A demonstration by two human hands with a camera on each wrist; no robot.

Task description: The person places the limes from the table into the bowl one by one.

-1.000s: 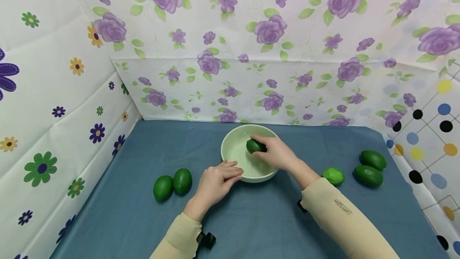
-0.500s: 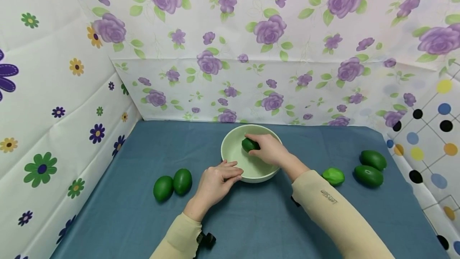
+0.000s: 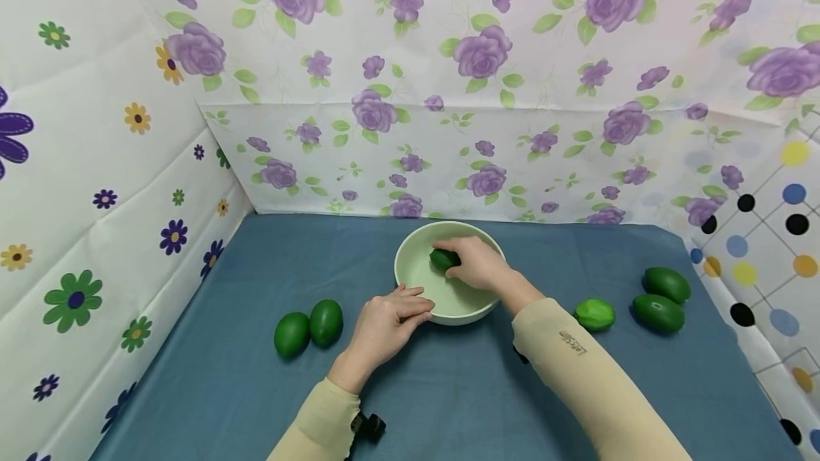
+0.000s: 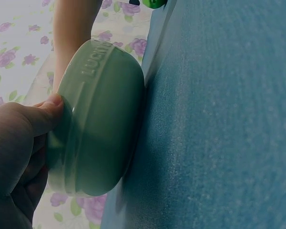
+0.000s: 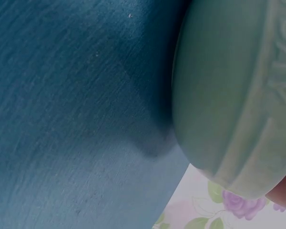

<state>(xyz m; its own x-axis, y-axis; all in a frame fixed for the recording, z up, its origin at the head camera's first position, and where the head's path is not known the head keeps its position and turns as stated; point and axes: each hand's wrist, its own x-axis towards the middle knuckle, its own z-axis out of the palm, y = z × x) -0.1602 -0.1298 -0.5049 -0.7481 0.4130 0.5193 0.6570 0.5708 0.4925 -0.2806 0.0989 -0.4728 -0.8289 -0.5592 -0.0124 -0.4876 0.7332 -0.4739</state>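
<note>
A pale green bowl (image 3: 461, 319) stands on the blue cloth near its back edge. My left hand (image 3: 388, 327) pinches the near left rim, and in the left wrist view the thumb (image 4: 53, 106) lies against the outer wall below the raised lettering. Inside the bowl, my right hand (image 3: 477, 264) grips a dark green oval fruit, avocado-like (image 3: 443, 260), near the left of the hollow. The palm hides the fruit's right end. In the right wrist view the bowl's outer wall (image 5: 214, 90) fills the right side and the held fruit is hidden.
Left of the bowl lie two dark green oval fruits (image 3: 326, 324) side by side. On the right are a brighter green, lumpy fruit (image 3: 596, 314) by the right sleeve and two more dark ones (image 3: 658, 314). A flowered sheet (image 3: 410, 162) rises behind the table.
The right hand has moved a little left inside the bowl with the avocado-like fruit, its forearm following. The left hand and the bowl have stayed put.
</note>
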